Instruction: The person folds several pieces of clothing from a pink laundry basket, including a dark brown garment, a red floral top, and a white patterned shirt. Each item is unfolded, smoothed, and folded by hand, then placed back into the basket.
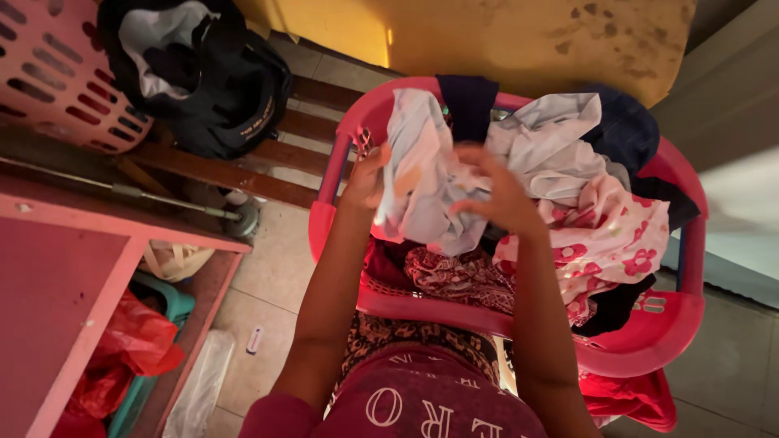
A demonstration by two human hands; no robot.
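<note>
Now we hold a pale blue cloth [426, 182] up over the red basket [649, 324]. Our left hand [367, 180] pinches its left edge, fingers closed. Our right hand [495, 195] grips the middle. The cloth hangs straight down between both hands.

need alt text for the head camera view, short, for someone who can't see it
Seen from above, a person's left hand and right hand hold up a pale blue cloth over a red laundry basket heaped with clothes. A pink basket and a black bag sit to the left.
</note>
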